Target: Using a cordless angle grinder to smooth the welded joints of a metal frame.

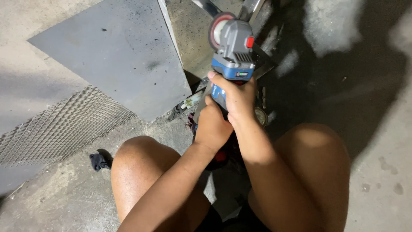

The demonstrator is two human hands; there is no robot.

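While both hands clamp its handle, right hand (240,101) ahead of left hand (212,124), the angle grinder (231,47) points lengthwise away toward the metal strip (253,8).

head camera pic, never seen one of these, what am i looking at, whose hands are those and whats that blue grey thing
This single picture comes from a camera worn on a person's head, looking down, so the arms and bare knees belong to the wearer, who seems to be crouching or sitting low over a concrete floor. Both hands grip a blue and grey angle grinder, a handheld power tool with a round disc at its front end. The left hand wraps the lower part of the handle; the right hand holds it just above. On the floor lie a flat grey metal sheet, a piece of metal mesh and a small dark rag. Metal pieces beyond the disc are too cut off to identify.
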